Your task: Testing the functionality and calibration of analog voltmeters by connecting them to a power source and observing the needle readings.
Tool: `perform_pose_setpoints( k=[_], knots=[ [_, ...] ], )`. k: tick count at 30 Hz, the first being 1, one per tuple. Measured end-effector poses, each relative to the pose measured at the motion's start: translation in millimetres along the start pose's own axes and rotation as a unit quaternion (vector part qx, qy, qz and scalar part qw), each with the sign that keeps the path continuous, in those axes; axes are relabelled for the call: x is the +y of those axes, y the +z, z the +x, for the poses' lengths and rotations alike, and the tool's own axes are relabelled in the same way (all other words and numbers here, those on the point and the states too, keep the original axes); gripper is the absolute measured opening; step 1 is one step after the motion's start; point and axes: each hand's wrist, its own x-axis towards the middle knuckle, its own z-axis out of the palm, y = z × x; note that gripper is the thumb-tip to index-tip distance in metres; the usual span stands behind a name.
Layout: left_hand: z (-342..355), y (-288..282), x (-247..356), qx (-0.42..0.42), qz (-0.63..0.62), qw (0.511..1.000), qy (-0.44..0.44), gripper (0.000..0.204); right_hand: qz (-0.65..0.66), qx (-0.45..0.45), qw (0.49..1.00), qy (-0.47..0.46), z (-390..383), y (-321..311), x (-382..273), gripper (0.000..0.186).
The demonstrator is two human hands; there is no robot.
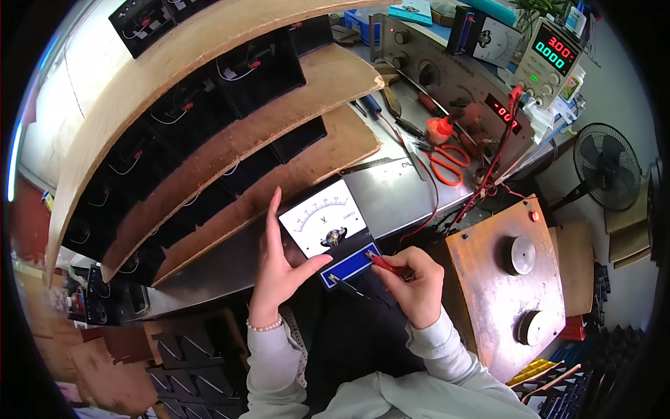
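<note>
An analog panel voltmeter (325, 216) with a white dial, black body and blue lower strip leans at the bench's front edge. My left hand (277, 267) steadies it from the left, thumb on its lower front and the other fingers stretched along its side. Between thumb and fingers, my right hand (417, 283) pinches a red alligator clip (388, 265) at the right terminal on the blue strip. A black alligator clip (346, 285) is at the left terminal, its lead running down to the right. Whether the red clip's jaws have closed on the terminal is too small to tell.
Wooden shelves (363, 143) with several black meters rise on the left. Behind lie red-handled pliers (447, 165), a red-topped bottle (440, 130) and test leads. A power supply (549, 61) stands far right, and a metal box with two knobs (488, 279) sits at right.
</note>
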Motion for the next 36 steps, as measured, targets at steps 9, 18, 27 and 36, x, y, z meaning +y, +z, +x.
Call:
perform_pose_setpoints(
  k=[9,18,27,36],
  knots=[
    [-6,-11,-10,0.065,0.117,0.990,0.052,0.104,0.112,-0.019,0.993,0.009,1,-9,-8,0.029],
    [-17,30,10,0.066,0.172,0.981,0.062,0.097,-0.148,-0.043,0.983,-0.102,-1,10,-31,0.127],
    [-82,135,24,-0.196,0.278,0.938,0.073,0.054,-0.229,0.133,0.959,0.101,-113,-127,39,0.114],
    [-70,165,5,-0.257,0.310,0.891,0.209,0.017,-0.485,0.407,0.684,0.362,-202,-264,108,0.114]
  ],
)
